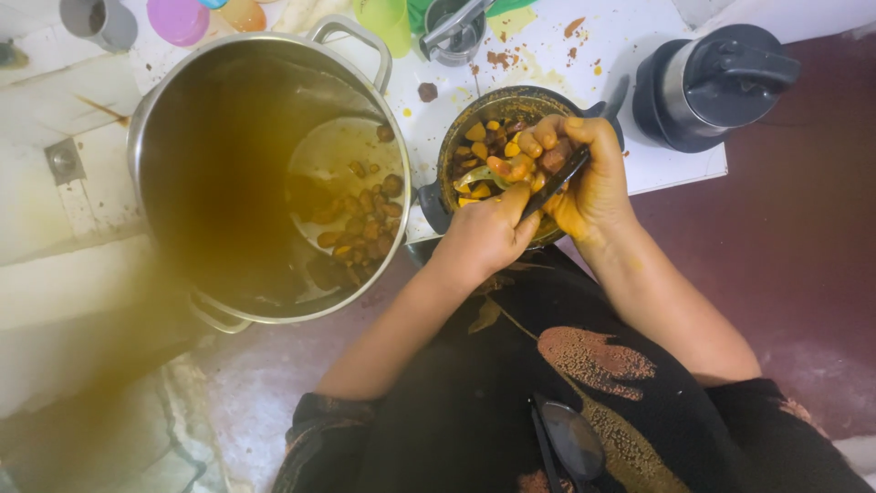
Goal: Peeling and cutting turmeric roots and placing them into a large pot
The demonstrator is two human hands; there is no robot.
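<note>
Two hands work over a small dark bowl (456,137) of chopped yellow, orange and brown pieces (497,151), which sits at the near edge of the white counter (630,119), partly overhanging it. Our left hand (488,233) is curled narrow, thumb and fingers pinched on the lower end of a dark-handled utensil (557,183) that runs up diagonally toward the right hand. Our right hand (584,178) is stained yellow, fingers bent over the bowl's right rim, closed around a few pieces and touching the utensil; we cannot tell which hand carries its weight. A pale green spoon-like tip (474,176) lies in the food near the left side of the bowl.

Just left of the bowl, almost touching it, a large steel pot (182,110) with two loop handles holds brown liquid and more chunks (360,224) gathered at its right side. A black and silver blender jug (712,82) stands at the counter's right edge, well apart from the bowl. Along the far edge we see a grey mug (100,20), a pink lid (178,18), a green cup (388,20) and a small metal cup (454,32) with a metal tool in it. Orange and brown smears dot the counter beyond the bowl. Folded glasses (570,438) hang on the person's dark patterned clothing.
</note>
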